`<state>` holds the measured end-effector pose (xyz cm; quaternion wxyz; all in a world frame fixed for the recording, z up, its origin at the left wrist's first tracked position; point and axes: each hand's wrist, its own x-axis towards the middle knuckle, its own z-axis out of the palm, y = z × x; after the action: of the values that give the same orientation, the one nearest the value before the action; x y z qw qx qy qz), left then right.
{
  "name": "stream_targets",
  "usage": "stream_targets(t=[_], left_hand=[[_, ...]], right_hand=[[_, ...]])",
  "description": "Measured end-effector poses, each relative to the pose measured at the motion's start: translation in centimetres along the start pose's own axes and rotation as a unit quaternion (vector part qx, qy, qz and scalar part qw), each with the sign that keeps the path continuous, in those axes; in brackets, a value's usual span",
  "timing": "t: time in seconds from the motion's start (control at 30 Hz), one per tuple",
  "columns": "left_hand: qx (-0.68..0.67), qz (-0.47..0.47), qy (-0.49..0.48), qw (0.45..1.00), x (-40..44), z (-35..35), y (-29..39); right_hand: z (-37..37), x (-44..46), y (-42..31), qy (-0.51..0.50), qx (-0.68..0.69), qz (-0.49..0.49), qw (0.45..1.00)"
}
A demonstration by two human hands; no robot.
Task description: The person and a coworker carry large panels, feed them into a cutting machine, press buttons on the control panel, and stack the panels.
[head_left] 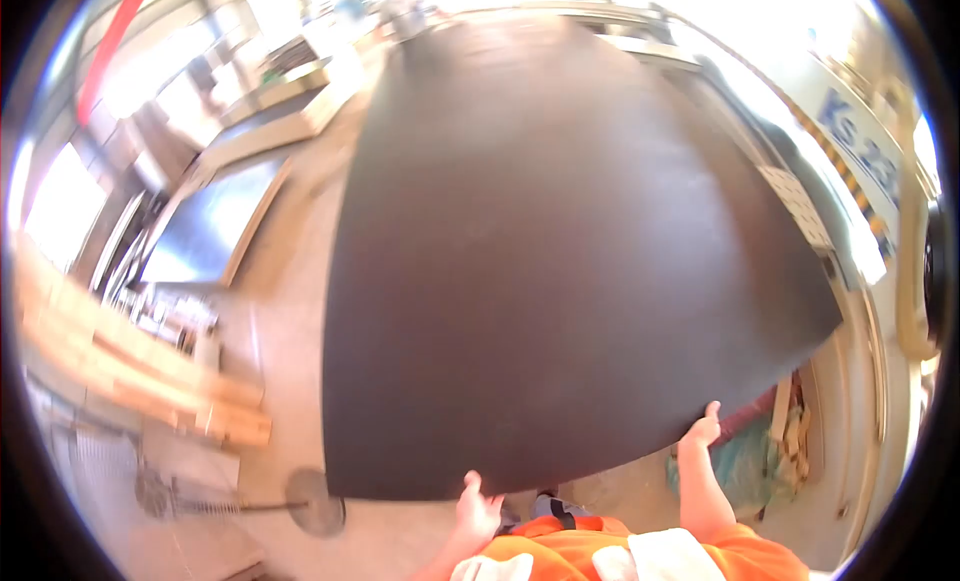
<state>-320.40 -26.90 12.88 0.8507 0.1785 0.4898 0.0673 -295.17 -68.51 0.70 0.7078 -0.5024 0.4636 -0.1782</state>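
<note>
A large dark brown panel [540,261] with a smooth face fills the middle of the head view and stretches away from me. My left hand [476,509] grips its near edge, thumb on top and the fingers mostly hidden beneath. Farther right along the same edge, my right hand [703,428] is closed on the panel too, its thumb showing above. At the far end stands another person [408,19], blurred, close to the panel's far left corner; whether that person holds it I cannot tell.
A machine marked "Ks 23" [860,141] stands along the right. Wooden beams [140,366] and a round-based stand [318,503] are at the left. Behind them lies a stack with a shiny sheet [212,226]. Wood offcuts [795,431] and green plastic [745,471] lie low at right.
</note>
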Motion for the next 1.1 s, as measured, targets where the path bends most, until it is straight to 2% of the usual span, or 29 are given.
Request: stream_targets(t=[0.03,0.07,0.1,0.13,0.17,0.2,0.23,0.27,0.3,0.33,0.37,0.4,0.43,0.5,0.57,0.63,0.7,0.8,0.87,1.0,1.1], left_hand=[[0.019,0.012,-0.028,0.999,0.4,1.3,-0.2],[0.056,0.002,0.035,0.998,-0.2,3.6,-0.1],[0.061,-0.03,0.122,0.99,2.9,3.2,-1.8],[0.088,-0.036,0.142,0.985,1.7,5.5,-1.5],[0.133,-0.031,0.085,0.987,4.2,5.0,-2.9],[0.16,-0.06,0.01,0.985,3.9,5.7,-2.4],[0.228,-0.1,-0.074,0.966,3.8,6.0,-1.4],[0.319,-0.146,-0.166,0.922,3.4,6.2,0.9],[0.393,-0.081,-0.197,0.895,3.2,5.8,2.5],[0.468,-0.013,-0.226,0.854,3.3,5.5,4.3],[0.541,0.052,-0.25,0.801,3.3,5.4,6.1],[0.472,0.088,-0.226,0.848,2.2,4.9,8.4],[0.476,0.173,-0.179,0.843,2.8,3.6,10.3],[0.486,0.325,-0.094,0.806,4.5,1.0,13.6],[0.437,0.371,0.006,0.82,7.0,-1.3,18.4],[0.427,0.393,0.059,0.813,9.7,-3.0,23.5],[0.457,0.359,0.084,0.81,12.5,-2.8,27.4],[0.493,0.339,0.021,0.801,15.9,-1.3,30.9],[0.516,0.32,-0.038,0.794,17.7,0.2,30.4],[0.53,0.315,-0.09,0.782,26.6,8.0,34.8],[0.57,0.332,-0.151,0.736,33.1,14.6,38.3]], right_hand=[[1.6,1.0,0.6,-0.014,-0.042,-0.018,0.999],[4.0,-6.5,-5.6,0.064,-0.256,-0.033,0.964],[4.4,-1.3,-4.3,-0.013,-0.157,-0.013,0.987],[5.9,-1.6,-5.4,-0.088,-0.016,0.055,0.994],[7.2,-0.9,-7.1,-0.07,-0.106,0.024,0.992],[8.6,0.1,-7.5,-0.076,-0.056,0.027,0.995],[8.7,5.7,-7.1,-0.116,-0.041,0.024,0.992],[8.6,15.5,-5.3,-0.179,-0.068,-0.041,0.981],[8.6,23.8,-5.4,-0.191,-0.31,-0.31,0.878],[10.6,22.3,-5.4,-0.117,-0.421,-0.288,0.852],[10.9,16.4,-5.6,-0.025,-0.492,-0.373,0.787],[11.3,8.8,-6.2,0.088,-0.552,-0.434,0.707],[11.6,-6.9,-6.2,0.021,-0.446,-0.605,0.659],[12.7,-13.4,-2.5,-0.046,-0.503,-0.64,0.579],[14.1,-20.0,1.4,-0.261,-0.499,-0.597,0.571],[15.8,-22.7,6.7,-0.253,-0.539,-0.653,0.467],[18.7,-27.2,8.4,-0.24,-0.55,-0.632,0.49],[23.5,-29.0,8.2,-0.21,-0.579,-0.59,0.522],[24.6,-29.4,7.3,-0.182,-0.596,-0.564,0.541],[32.5,-28.2,7.1,-0.151,-0.613,-0.519,0.576],[37.2,-27.0,5.7,-0.137,-0.627,-0.489,0.59]])
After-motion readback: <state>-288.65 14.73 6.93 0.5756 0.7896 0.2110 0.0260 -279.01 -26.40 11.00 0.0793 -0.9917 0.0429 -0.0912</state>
